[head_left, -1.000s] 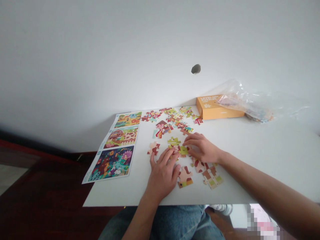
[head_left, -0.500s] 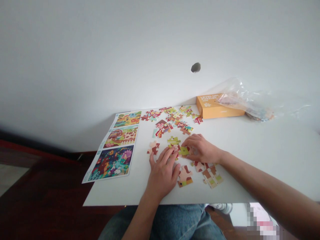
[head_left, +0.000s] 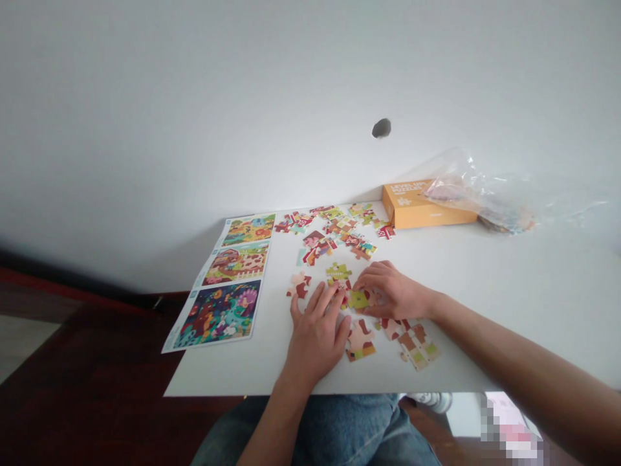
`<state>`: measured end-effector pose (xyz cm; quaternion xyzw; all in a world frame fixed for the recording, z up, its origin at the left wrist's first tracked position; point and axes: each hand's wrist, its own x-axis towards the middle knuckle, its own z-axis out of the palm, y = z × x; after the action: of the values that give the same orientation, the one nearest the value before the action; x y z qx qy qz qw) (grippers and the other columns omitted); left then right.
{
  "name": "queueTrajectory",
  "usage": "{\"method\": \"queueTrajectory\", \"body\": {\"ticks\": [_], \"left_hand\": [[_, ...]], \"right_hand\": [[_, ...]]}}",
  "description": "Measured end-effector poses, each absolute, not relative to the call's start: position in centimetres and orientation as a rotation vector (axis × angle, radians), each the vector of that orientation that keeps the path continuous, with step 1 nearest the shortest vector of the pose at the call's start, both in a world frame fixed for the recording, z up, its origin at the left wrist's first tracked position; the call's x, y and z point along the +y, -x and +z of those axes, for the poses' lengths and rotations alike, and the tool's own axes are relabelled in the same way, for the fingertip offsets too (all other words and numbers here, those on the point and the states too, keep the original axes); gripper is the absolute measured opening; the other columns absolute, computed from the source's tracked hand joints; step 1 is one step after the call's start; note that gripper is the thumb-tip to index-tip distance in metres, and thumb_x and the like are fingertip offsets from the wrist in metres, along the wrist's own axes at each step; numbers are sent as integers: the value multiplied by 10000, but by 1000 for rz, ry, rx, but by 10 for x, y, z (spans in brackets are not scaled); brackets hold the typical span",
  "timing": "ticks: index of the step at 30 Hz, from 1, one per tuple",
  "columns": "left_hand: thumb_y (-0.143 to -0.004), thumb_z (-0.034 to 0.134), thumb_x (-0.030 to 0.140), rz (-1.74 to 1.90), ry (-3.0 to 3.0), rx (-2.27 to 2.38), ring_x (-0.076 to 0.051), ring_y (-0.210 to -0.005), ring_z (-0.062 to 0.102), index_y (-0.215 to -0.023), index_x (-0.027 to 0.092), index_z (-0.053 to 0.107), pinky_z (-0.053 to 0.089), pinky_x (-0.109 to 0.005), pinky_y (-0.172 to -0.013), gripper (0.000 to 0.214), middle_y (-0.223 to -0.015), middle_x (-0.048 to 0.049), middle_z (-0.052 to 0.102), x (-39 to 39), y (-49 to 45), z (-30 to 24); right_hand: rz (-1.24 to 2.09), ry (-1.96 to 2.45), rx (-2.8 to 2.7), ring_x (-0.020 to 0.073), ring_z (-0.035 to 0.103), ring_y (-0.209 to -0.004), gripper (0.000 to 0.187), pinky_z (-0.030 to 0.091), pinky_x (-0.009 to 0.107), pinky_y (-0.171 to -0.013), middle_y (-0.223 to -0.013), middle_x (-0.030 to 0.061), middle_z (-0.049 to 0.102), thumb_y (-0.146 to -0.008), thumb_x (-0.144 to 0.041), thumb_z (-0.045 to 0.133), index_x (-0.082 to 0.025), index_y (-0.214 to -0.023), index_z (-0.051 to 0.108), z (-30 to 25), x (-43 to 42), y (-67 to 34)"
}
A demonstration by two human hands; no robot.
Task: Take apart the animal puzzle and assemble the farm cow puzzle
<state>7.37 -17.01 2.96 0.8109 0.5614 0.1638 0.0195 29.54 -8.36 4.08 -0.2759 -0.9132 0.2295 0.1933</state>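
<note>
Nearly closed, right grip [head_left: 392,292] holds green puzzle piece [head_left: 359,299].

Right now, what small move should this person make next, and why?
Probably slide the lime piece under the right hand toward the green piece just above the left hand: the two lie close together, and the right hand is on the first.

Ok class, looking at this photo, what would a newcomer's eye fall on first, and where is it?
The colourful printed sheet of three puzzle scenes lies along the left of the white table. Jigsaw pieces are scattered mid-table, with the left hand and right hand among them. An orange puzzle box sits at the back, beside a crumpled plastic bag.
</note>
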Motion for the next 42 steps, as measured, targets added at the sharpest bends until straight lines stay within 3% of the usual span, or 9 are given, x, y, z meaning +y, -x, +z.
{"method": "queueTrajectory", "body": {"ticks": [9,17,24,30,38,42], "left_hand": [[-949,470,390,520,-2509,1778,-358,-1399,358,-1399,274,516,66,-661,-1145,466,-1454,-69,509,-171,-73,28],[-938,487,390,558,-2514,1791,-349,-1402,351,-1391,259,520,83,-614,-1158,473,-1441,-70,525,-170,-75,29],[-915,475,205,899,-2277,2140,-288,-1132,589,-1093,193,665,269,-537,-1072,260,-1186,-98,685,-173,-63,26],[-847,477,139,872,-2139,2354,-301,-1095,579,-1127,211,640,377,-481,-972,331,-1168,-92,667,-167,-30,23],[-860,556,309,784,-2194,2277,-326,-1176,534,-1155,206,638,395,-479,-993,323,-1278,-106,625,-155,-17,14],[-850,587,363,690,-2165,2255,-306,-1128,556,-1141,201,645,416,-446,-980,337,-1210,-106,636,-137,-15,26]], "right_hand": [[609,754,-2569,233,574,-960,359,359,400,-915,-1015,80,668,-815,-437,711,-215,-1089,641,45,-88,-293],[568,823,-2565,235,569,-975,358,356,391,-906,-1010,73,664,-810,-442,711,-217,-1081,646,43,-87,-293],[544,823,-2611,225,575,-910,308,337,398,-903,-933,63,655,-809,-442,701,-216,-1015,660,50,-86,-300],[550,840,-2639,214,569,-863,241,338,393,-878,-874,52,641,-794,-417,709,-227,-939,679,54,-86,-311],[560,828,-2618,210,575,-849,152,353,388,-861,-855,47,639,-774,-279,690,-224,-916,681,54,-85,-311],[561,841,-2600,191,573,-824,35,361,379,-857,-834,34,632,-772,-242,670,-214,-763,651,53,-83,-313]]}}
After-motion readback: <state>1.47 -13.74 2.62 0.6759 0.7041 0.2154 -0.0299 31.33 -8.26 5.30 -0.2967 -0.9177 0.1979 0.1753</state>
